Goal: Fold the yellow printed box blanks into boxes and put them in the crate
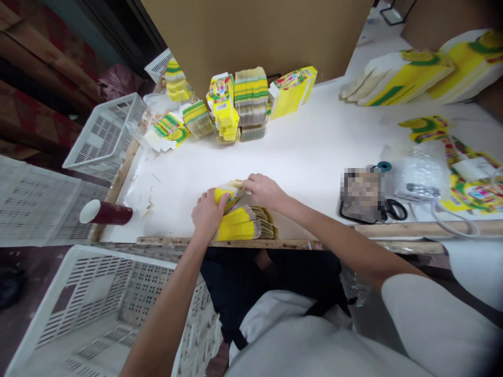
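Observation:
Between my hands is a small yellow carton (pixel 222 195) with pale flaps, lifted just over the white table. My left hand (pixel 208 212) grips its left side, thumb across the front. At the carton's right end, the fingers of my right hand (pixel 261 189) are pinched on a flap. Right below, by the table's front edge, a fanned stack of flat yellow cartons (pixel 239 224) lies on its side. My left wrist partly covers that stack's left end.
Bundled flat cartons (pixel 251 97) stand at the back against a brown cardboard sheet (pixel 259 36). A dark red paper cup (pixel 108 212) lies on its side at left. Scissors (pixel 395 209) and a bubble-wrapped item (pixel 422 175) lie at right. White plastic crates (pixel 104 131) stand beside the table.

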